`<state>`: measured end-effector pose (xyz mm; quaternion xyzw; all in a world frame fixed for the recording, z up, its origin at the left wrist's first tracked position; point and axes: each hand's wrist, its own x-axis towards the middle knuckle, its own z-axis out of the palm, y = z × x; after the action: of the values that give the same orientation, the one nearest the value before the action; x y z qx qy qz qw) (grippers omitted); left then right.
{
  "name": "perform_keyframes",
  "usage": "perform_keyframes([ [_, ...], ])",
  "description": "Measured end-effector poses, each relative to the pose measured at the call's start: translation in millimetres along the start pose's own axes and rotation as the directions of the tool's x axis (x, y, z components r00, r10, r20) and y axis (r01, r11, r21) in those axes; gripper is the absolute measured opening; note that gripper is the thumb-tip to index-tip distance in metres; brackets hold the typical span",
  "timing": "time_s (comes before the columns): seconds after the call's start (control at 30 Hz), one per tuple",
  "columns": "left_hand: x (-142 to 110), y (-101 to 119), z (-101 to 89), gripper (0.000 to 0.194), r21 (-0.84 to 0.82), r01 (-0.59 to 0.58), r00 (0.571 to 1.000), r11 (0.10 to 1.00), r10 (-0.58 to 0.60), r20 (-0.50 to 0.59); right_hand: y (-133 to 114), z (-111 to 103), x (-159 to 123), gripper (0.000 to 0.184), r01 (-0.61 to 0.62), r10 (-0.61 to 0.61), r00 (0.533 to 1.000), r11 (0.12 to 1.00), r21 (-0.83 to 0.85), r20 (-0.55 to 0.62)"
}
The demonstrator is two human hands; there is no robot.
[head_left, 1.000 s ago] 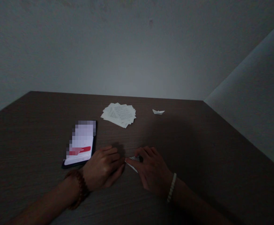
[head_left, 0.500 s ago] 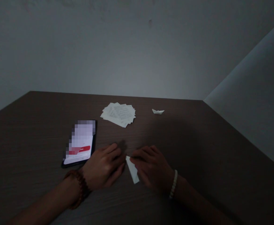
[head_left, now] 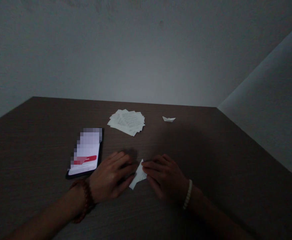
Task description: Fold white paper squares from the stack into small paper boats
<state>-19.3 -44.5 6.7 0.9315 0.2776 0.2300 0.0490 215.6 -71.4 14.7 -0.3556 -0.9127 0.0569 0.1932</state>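
A small folded piece of white paper (head_left: 139, 177) with some print on it lies low over the table between my hands, its narrow tip pointing away from me. My left hand (head_left: 114, 175), with a brown bead bracelet at the wrist, has its curled fingers against the paper's left edge. From the other side, my right hand (head_left: 167, 176) grips the paper's right edge with bent fingers; a pale bead bracelet circles that wrist. The fingers hide parts of both edges.
A phone (head_left: 86, 151) with a lit, partly blurred screen lies left, close to my left hand. Beyond my hands is a fanned stack of printed paper slips (head_left: 127, 122). A small paper boat (head_left: 169, 119) stands right of it on the brown table (head_left: 198, 143), which meets a wall.
The folded paper has turned: its near end now points left instead of right, and print shows on it. Both hands have shifted slightly and remain at the paper.
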Motion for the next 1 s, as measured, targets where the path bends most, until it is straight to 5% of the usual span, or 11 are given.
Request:
perform_keyframes([
  [0.23, -1.2, -0.8, -0.9, 0.028, -0.099, -0.096, 0.995, 0.99, 0.099, 0.023, 5.8, -1.7, -5.5, 0.034, -0.051, 0.049, 0.998, 0.998, 0.045, 0.04],
  [0.77, -0.4, 3.1, -0.6, 0.017, -0.089, -0.125, 0.992, 0.988, 0.126, -0.003, 8.1, 3.4, -1.8, 0.015, -0.017, 0.016, 1.0, 0.997, -0.079, -0.013],
  [1.0, 3.4, 7.2, -1.8, 0.022, -0.047, -0.156, 0.988, 0.987, 0.156, 0.008, 8.4, 4.1, -2.3, 0.01, -0.033, 0.033, 0.999, 0.999, -0.008, -0.042],
])
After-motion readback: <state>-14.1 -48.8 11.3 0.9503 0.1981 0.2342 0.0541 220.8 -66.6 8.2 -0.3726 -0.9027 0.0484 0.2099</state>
